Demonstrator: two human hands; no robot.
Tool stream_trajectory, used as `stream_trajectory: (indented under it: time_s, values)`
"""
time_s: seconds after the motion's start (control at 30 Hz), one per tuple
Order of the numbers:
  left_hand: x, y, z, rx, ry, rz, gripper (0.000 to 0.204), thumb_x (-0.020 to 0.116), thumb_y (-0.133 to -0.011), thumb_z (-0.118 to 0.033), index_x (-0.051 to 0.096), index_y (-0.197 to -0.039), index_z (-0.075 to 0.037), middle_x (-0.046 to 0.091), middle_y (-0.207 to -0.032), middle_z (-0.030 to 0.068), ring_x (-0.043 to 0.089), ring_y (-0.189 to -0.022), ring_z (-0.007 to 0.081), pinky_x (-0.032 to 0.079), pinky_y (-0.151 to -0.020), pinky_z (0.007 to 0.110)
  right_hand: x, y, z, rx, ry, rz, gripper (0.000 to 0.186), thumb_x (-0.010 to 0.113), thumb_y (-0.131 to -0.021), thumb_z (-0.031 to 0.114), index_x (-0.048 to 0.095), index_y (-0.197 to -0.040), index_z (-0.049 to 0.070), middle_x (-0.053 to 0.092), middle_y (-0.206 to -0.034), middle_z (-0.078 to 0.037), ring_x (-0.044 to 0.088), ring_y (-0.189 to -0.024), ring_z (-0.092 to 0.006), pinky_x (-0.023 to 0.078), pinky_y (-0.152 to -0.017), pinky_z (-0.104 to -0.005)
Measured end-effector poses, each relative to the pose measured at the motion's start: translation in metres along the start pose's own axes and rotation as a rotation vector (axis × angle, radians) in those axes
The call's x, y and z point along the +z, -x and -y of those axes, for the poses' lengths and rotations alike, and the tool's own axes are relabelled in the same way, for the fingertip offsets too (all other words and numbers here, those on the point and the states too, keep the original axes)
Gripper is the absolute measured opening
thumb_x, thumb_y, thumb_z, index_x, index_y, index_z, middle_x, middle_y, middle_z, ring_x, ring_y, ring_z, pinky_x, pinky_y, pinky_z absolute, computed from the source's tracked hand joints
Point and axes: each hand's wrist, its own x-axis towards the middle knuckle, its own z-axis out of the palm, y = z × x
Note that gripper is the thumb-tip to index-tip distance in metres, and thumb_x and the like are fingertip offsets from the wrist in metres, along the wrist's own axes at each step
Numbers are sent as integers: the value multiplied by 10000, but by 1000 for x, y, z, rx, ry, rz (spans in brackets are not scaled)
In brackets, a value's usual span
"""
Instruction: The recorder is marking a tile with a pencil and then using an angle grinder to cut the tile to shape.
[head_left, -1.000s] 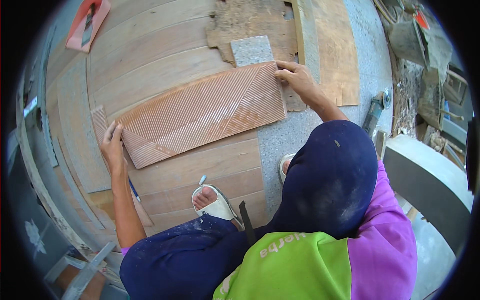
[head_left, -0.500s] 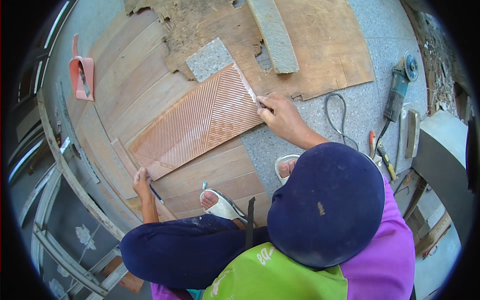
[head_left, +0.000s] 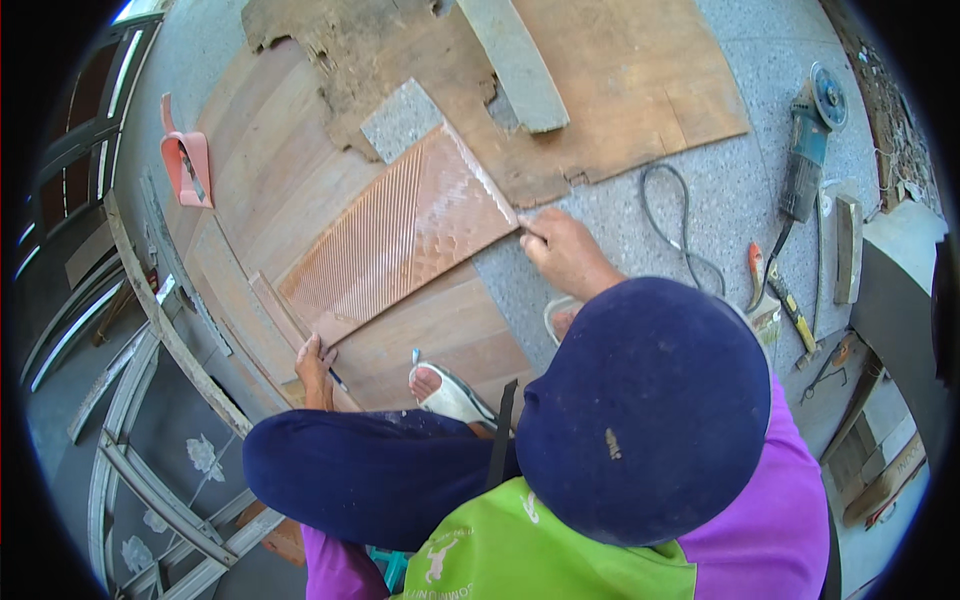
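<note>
The ridged brown tile lies aslant on the boards, its far end beside the ragged plywood and its far corner next to a speckled grey slab. The left hand has its fingers bent around the tile's near-left corner, gripping it, with a pencil just beside. The right hand is at the tile's right corner, fingers curled and thumb drawn in; whether it pinches the edge or a small thing I cannot tell. A grey bar rests on the plywood. A pink scoop stands off to the left; to the right lie a grinder and a brush.
</note>
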Motion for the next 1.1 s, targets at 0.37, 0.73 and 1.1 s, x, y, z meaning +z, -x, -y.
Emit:
stream_trajectory:
  time_s: [0.37, 0.73, 1.1]
  values:
    - [-24, -2, 30, 282, -433, 74, 269, 655, -1014, -154, 703, -1196, 38, 718, -1079, 146, 689, -924, 204, 595, -768, 342, -3, 3, 6, -299, 403, -181, 129, 691, -935, 156, 685, -933, 27, 643, -950, -137, 674, -915, -340, 585, -700, -447]
    - [-30, -17, 52, 774, -904, -16, 303, 703, -1023, -245, 731, -1121, 40, 751, -987, 217, 702, -883, 352, 552, -841, 433, 1, -20, -18, -577, 613, -105, 150, 690, -772, 133, 674, -876, 27, 617, -876, -103, 669, -871, -262, 587, -622, -370]
    - [-14, 9, 37, 930, -947, -6, 237, 664, -1034, -185, 713, -1124, 29, 730, -1013, 264, 698, -925, 422, 540, -841, 463, -9, -23, -26, -560, 398, -37, 125, 657, -841, 126, 603, -928, 54, 592, -955, -115, 646, -896, -333, 573, -691, -463]
